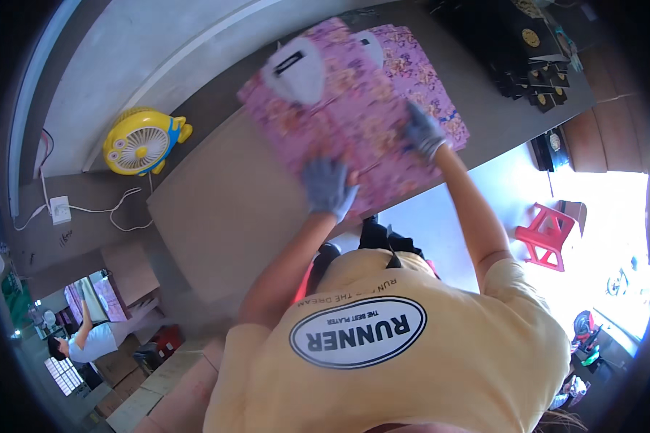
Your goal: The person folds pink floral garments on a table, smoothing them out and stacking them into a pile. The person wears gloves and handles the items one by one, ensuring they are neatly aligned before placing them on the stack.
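Fan (139, 142) left of sheets (354, 108) on table (217, 209), boxes (527, 58) right

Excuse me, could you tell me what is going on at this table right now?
A person in a yellow shirt leans over a grey table, both hands in grey gloves. The left hand and the right hand press flat on a pink flowered sheet lying on more sheets like it. A yellow fan stands to the left, black boxes at the far right.
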A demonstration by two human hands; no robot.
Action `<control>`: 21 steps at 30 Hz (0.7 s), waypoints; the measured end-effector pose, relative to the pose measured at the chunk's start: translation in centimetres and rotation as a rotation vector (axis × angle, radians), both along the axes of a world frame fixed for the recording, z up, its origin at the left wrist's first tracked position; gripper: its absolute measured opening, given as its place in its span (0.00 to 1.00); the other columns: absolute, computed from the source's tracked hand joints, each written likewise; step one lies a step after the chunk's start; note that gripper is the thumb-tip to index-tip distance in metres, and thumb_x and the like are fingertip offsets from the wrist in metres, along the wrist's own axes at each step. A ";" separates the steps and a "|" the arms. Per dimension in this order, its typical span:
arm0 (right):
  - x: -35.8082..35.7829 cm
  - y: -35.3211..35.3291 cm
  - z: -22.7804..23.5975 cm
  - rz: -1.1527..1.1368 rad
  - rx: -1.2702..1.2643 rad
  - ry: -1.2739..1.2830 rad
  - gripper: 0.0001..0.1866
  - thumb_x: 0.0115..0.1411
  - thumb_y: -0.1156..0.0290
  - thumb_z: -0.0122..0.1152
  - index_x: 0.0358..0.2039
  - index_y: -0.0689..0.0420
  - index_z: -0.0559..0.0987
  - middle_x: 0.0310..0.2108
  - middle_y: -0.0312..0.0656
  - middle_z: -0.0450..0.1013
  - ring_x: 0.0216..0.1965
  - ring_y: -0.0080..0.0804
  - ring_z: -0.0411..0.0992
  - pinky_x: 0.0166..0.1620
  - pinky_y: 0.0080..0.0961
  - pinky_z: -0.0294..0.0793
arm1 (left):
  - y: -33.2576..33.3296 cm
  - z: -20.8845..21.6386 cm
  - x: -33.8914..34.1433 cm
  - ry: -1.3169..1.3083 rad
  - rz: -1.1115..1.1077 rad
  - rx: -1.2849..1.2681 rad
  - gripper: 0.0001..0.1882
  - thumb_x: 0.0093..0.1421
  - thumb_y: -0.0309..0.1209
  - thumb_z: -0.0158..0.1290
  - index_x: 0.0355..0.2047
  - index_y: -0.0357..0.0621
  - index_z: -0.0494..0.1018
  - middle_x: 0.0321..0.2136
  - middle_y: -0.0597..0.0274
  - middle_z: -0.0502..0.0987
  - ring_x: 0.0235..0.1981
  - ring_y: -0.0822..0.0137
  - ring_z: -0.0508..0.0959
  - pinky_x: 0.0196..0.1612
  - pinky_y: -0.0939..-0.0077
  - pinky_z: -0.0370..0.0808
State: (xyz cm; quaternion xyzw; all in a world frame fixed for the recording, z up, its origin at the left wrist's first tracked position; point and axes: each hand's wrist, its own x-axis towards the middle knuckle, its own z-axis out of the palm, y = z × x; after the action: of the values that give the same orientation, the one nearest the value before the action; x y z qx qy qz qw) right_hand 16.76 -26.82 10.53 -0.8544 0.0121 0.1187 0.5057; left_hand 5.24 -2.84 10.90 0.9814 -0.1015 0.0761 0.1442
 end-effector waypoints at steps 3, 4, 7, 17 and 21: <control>4.1 -3.2 2.9 0.039 -0.855 -0.044 0.32 0.60 0.54 0.49 0.63 0.50 0.60 0.59 0.51 0.61 0.58 0.49 0.61 0.57 0.47 0.61 | -6.0 -1.6 5.4 0.282 -0.156 0.195 0.30 0.62 0.52 0.40 0.63 0.60 0.58 0.66 0.57 0.49 0.66 0.43 0.47 0.59 0.34 0.51; 4.4 -2.3 1.6 0.089 -1.115 -0.060 0.34 0.60 0.49 0.47 0.65 0.48 0.58 0.65 0.50 0.53 0.65 0.53 0.52 0.61 0.53 0.54 | -7.5 -2.4 6.4 0.370 -0.212 0.257 0.30 0.62 0.53 0.39 0.62 0.60 0.58 0.67 0.61 0.49 0.67 0.45 0.47 0.59 0.33 0.50; 2.6 -0.5 -5.2 0.261 -1.116 -0.032 0.36 0.59 0.44 0.43 0.66 0.43 0.55 0.70 0.48 0.36 0.69 0.57 0.32 0.62 0.67 0.35 | -9.9 -5.0 8.6 0.385 -0.240 0.376 0.32 0.62 0.56 0.37 0.63 0.62 0.57 0.68 0.67 0.44 0.69 0.51 0.38 0.58 0.28 0.47; 1.5 3.8 -5.8 -0.008 -0.817 -0.475 0.36 0.53 0.53 0.56 0.60 0.53 0.62 0.62 0.51 0.53 0.64 0.59 0.48 0.61 0.59 0.49 | 4.1 -2.8 -3.8 -0.079 -0.224 -0.276 0.14 0.55 0.38 0.53 0.42 0.52 0.74 0.53 0.58 0.68 0.59 0.48 0.62 0.57 0.44 0.57; -2.4 15.8 -4.4 0.135 -0.608 -0.517 0.31 0.54 0.54 0.56 0.54 0.60 0.67 0.54 0.54 0.65 0.56 0.54 0.62 0.57 0.43 0.63 | 14.3 -4.1 -14.5 -0.016 0.159 -0.195 0.16 0.54 0.37 0.53 0.44 0.51 0.73 0.55 0.54 0.67 0.56 0.45 0.64 0.55 0.45 0.60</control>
State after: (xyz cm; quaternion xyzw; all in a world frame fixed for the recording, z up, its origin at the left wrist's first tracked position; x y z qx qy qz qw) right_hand 14.36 -11.02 6.13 -0.9656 -0.1369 -0.0762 0.2075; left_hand -9.21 11.42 6.81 0.9670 -0.0165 0.1045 0.2316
